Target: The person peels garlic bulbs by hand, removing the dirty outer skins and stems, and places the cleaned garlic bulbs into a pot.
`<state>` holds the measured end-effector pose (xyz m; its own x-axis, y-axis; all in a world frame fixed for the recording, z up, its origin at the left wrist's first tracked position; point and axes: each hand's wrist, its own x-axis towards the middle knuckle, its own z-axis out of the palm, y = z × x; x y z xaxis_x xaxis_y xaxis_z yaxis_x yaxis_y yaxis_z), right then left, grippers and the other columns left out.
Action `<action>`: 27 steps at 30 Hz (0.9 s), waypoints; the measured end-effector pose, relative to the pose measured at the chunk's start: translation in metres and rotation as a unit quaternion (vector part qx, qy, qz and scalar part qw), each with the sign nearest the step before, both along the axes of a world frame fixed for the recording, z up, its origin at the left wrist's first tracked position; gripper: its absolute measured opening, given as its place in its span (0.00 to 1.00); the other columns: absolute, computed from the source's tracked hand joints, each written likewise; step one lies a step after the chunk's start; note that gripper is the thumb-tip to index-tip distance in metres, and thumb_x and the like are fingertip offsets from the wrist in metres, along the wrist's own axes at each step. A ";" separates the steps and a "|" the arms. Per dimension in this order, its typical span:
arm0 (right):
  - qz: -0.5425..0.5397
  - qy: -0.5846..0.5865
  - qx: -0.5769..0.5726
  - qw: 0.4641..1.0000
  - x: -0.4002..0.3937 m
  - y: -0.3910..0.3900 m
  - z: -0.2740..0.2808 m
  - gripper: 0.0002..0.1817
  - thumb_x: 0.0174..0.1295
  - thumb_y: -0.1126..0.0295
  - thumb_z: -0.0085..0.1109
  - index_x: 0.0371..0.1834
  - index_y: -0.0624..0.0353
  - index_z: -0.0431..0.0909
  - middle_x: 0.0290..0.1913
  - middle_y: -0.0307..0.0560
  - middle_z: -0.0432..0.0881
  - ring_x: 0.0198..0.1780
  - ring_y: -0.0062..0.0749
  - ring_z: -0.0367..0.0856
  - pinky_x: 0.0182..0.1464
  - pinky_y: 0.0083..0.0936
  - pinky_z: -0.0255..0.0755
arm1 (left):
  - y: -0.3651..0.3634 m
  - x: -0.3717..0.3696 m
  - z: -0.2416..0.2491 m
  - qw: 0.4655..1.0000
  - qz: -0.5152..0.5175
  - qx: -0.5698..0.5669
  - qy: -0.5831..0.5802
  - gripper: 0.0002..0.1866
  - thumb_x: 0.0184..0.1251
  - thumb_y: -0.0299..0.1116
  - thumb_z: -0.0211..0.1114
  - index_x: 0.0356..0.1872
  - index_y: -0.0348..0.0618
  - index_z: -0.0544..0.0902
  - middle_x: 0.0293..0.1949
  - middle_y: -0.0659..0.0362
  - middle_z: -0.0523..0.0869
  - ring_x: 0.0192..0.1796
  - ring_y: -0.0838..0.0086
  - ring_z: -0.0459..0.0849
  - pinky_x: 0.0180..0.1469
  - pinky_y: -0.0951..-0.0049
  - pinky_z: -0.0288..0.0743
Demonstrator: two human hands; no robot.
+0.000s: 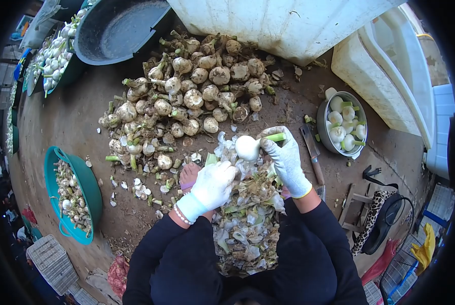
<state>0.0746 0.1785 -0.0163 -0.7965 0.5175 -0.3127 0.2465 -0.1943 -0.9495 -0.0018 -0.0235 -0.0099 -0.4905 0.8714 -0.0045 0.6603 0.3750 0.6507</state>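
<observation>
My right hand (pixel 285 161), in a white glove, pinches a garlic bulb (pixel 247 148) by its green stem, with the round white bulb pointing left. Just below and left of the bulb, my gloved left hand (pixel 212 183) has its fingers curled closed; what they hold, if anything, is hidden. Under both hands, a heap of peeled skins and leaves (pixel 247 223) lies between my legs. Ahead of me on the ground spreads a large pile of dirty, unpeeled garlic bulbs (pixel 194 99). To the right, a metal pot (pixel 323 124) holds several clean white bulbs with short green stems.
A knife (pixel 313 155) lies between my right hand and the pot. At left stands a green basin (pixel 92 195) with small bulbs. A dark tub (pixel 118 33) and a white container (pixel 283 28) stand at the back. A small wooden stool (pixel 357 208) is at right.
</observation>
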 end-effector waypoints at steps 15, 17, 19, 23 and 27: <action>-0.060 0.064 -0.130 0.988 -0.037 0.019 0.006 0.13 0.69 0.59 0.57 0.35 0.56 0.74 0.32 0.36 0.77 0.34 0.17 0.76 0.33 0.19 0.70 | -0.014 -0.001 -0.002 0.966 0.213 0.053 -0.134 0.10 0.57 0.30 0.69 0.40 0.40 0.81 0.33 0.52 0.83 0.37 0.59 0.83 0.41 0.66 0.77; 0.047 0.019 0.039 0.998 -0.048 0.010 0.038 0.15 0.70 0.61 0.57 0.27 0.58 0.72 0.25 0.33 0.71 0.29 0.13 0.68 0.28 0.17 0.64 | -0.011 -0.010 0.009 0.959 0.232 0.113 -0.120 0.09 0.58 0.29 0.68 0.38 0.38 0.81 0.34 0.51 0.83 0.36 0.59 0.84 0.38 0.65 0.77; 0.041 -0.028 0.081 0.995 -0.051 -0.006 0.030 0.18 0.66 0.58 0.63 0.25 0.59 0.72 0.21 0.32 0.69 0.25 0.13 0.64 0.26 0.17 0.62 | -0.006 -0.017 0.025 0.958 0.236 0.117 -0.114 0.09 0.58 0.30 0.68 0.38 0.38 0.81 0.34 0.51 0.84 0.35 0.59 0.84 0.37 0.65 0.76; 0.076 -0.013 0.212 0.974 -0.043 -0.032 0.032 0.20 0.58 0.58 0.70 0.25 0.62 0.73 0.20 0.42 0.72 0.23 0.21 0.70 0.25 0.25 0.66 | -0.005 -0.018 0.021 0.941 0.257 0.072 -0.206 0.09 0.61 0.31 0.65 0.37 0.33 0.82 0.29 0.52 0.84 0.31 0.72 0.82 0.36 0.71 0.76; 0.130 0.048 0.351 0.926 -0.040 -0.040 0.036 0.18 0.55 0.60 0.72 0.24 0.61 0.75 0.23 0.49 0.73 0.23 0.40 0.74 0.26 0.30 0.68 | -0.010 -0.019 0.021 0.945 0.250 0.021 -0.207 0.09 0.60 0.32 0.65 0.35 0.35 0.83 0.28 0.50 0.84 0.30 0.65 0.84 0.35 0.67 0.76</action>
<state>0.0351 0.1388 0.0202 -0.9293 0.3532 0.1076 0.1056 0.5335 -0.8392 -0.0203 -0.0340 0.0106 -0.8055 0.5341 -0.2566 0.0920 0.5405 0.8363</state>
